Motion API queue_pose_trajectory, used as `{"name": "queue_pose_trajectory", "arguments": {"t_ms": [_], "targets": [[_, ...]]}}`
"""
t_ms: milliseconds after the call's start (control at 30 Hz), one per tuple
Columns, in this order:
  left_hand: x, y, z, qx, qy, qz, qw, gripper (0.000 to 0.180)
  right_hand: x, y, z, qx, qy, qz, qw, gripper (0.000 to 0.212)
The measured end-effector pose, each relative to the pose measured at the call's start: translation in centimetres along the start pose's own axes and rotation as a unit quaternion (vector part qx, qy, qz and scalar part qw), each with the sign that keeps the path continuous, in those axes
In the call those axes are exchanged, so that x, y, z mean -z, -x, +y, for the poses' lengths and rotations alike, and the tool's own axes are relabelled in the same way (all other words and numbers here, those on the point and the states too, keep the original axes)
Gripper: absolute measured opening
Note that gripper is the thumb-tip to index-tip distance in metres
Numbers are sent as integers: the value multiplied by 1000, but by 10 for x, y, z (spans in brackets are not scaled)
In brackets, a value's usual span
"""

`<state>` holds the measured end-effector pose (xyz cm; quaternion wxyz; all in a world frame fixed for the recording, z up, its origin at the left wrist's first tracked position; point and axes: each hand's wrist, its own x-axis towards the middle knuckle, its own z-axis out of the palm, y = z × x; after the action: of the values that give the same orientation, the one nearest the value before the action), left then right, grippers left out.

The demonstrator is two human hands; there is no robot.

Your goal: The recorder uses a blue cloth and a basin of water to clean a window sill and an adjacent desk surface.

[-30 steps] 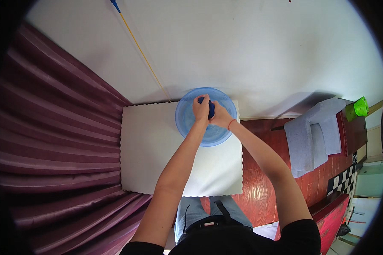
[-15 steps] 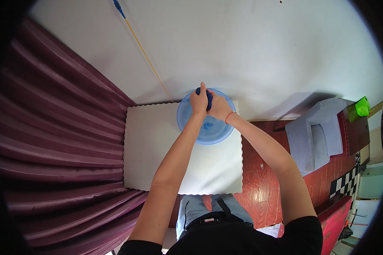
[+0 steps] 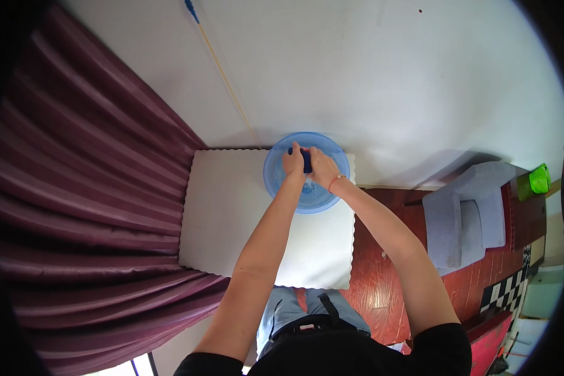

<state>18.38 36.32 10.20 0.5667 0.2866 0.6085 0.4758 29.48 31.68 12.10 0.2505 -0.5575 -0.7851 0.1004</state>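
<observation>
A light blue round basin point(image 3: 271, 183) with water in it stands at the far right part of a white scalloped-edged table point(image 3: 222, 210). Over the basin, a dark blue wadded cloth point(image 3: 307, 162) is squeezed between both my hands. My left hand point(image 3: 292, 163) grips it from the left, its fingers wrapped round. From the right, my right hand point(image 3: 323, 168), with a red cord at the wrist, closes on the same cloth. Much of the cloth is hidden by my fingers.
A purple curtain point(image 3: 106, 188) hangs along the left. Behind the table rises a white wall point(image 3: 357, 75), with a thin yellow stick point(image 3: 225, 78) leaning on it. To the right, a grey armchair point(image 3: 445, 213) stands on the red-brown floor point(image 3: 376, 276), beside a green container point(image 3: 539, 180).
My hands and the cloth have come lower over the basin. More of the cloth is gathered between my fingers, and my view has shifted slightly.
</observation>
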Motion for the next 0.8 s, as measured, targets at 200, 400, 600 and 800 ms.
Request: {"name": "queue_pose_trajectory", "arguments": {"t_ms": [200,400,600,800], "targets": [[85,62,20,161,97,-212,959,42,44,23,-28,-208,-503,-169,821,63],[203,152,-12,30,113,-234,965,30,4,71,-74,-174,-733,-186,630,25],[301,303,-55,35,20,-76,996,41,0,120,-177,-130,-792,-292,520,38],[386,472,-142,-19,-162,100,982,37,4,182,-294,19,-692,-363,623,35]]}}
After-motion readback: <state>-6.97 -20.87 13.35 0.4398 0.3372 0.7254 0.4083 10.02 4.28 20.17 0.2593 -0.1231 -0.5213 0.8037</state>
